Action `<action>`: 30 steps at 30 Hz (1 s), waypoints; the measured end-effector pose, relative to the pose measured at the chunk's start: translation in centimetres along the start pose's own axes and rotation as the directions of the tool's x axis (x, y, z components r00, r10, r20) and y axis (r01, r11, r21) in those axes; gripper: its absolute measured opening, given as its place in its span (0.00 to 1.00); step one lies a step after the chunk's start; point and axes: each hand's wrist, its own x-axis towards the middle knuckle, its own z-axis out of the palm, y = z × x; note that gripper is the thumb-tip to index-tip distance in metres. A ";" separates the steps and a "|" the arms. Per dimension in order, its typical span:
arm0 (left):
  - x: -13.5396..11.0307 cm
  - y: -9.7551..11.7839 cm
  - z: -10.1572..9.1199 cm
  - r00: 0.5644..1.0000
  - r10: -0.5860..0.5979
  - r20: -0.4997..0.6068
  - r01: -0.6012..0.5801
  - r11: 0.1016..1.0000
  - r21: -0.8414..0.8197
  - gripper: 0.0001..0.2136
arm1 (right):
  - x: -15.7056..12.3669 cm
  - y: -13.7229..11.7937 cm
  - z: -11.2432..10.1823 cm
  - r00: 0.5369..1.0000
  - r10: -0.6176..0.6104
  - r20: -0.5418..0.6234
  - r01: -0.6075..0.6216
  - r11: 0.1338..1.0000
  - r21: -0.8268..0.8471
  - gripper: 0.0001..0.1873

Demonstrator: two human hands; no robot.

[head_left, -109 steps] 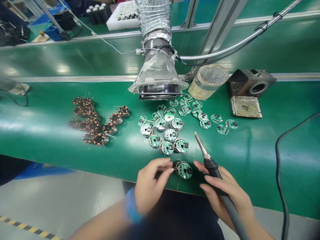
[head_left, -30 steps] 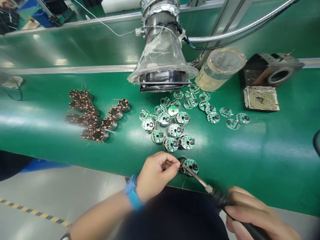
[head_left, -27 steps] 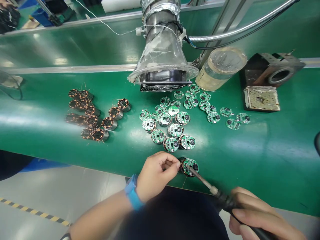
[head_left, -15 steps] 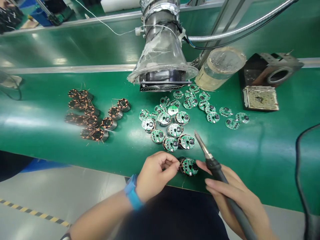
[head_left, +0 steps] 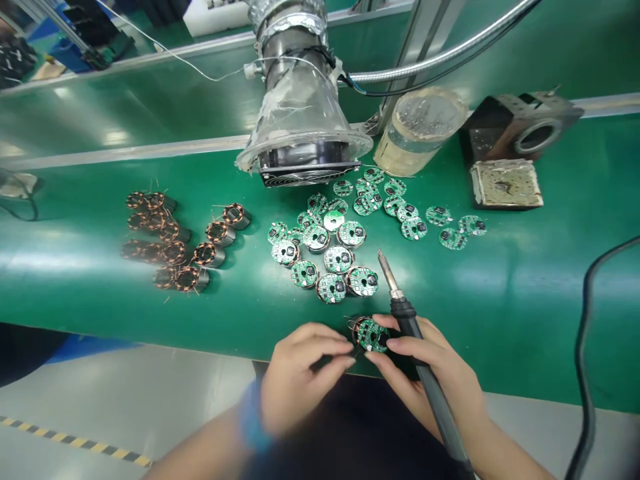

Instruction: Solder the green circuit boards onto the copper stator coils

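A wire-wound motor stator with a round green circuit board [head_left: 371, 334] on top stands near the bench's front edge. My right hand [head_left: 437, 367] holds a soldering iron [head_left: 411, 327] with its bare tip pointing up and away. Its thumb and fingertips also touch the stator's right side and front. My left hand [head_left: 305, 367] is at the stator's left side, thumb and forefinger nearly together in a pinch; whatever is between them is too small to make out. Thin wire ends [head_left: 350, 323] stick out at the stator's left. Behind it stand several stators topped with boards [head_left: 339, 259].
Bare copper-wound stators [head_left: 175, 252] stand at the left. Loose round boards [head_left: 413, 229] lie behind. A fume extractor hood [head_left: 307, 133] hangs over the back. A jar [head_left: 420, 130] and an iron stand with sponge [head_left: 507, 185] are at back right; a black cable [head_left: 583, 347] runs at right.
My right hand has moved in, its fingers now on the stator, and the iron stands steeper. My left hand has drawn slightly away from the stator's side. The view has shifted a little.
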 end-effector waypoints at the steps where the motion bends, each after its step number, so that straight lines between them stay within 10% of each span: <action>1: -0.2 0.1 0.1 0.998 0.059 0.012 -0.059 0.998 0.004 0.06 | -0.1 0.0 0.0 1.000 -0.008 -0.002 0.008 1.000 -0.003 0.21; 9: 0.0 0.7 1.4 0.986 0.077 -0.145 -0.067 0.995 0.073 0.07 | -0.4 -0.1 0.3 0.999 -0.021 -0.025 0.020 1.000 -0.020 0.21; 15: 0.0 1.1 0.8 0.988 0.154 0.021 -0.147 0.883 0.446 0.11 | -0.3 -0.1 0.6 0.999 -0.011 -0.035 0.009 0.999 -0.047 0.20; 20: 0.0 0.9 0.5 0.997 -0.077 -0.023 0.079 0.988 0.133 0.09 | -0.3 -0.2 -0.4 1.000 -0.012 -0.029 0.010 0.997 -0.078 0.23; 24: 0.2 1.0 0.5 0.912 -0.405 0.067 0.410 0.897 -0.163 0.03 | -1.1 -0.5 -2.6 1.000 -0.005 -0.018 0.005 1.000 -0.016 0.22; 30: 1.1 1.2 0.6 0.875 -0.470 0.115 0.484 0.852 -0.201 0.05 | -3.2 -0.9 -4.9 1.000 0.015 -0.012 -0.013 0.985 0.170 0.18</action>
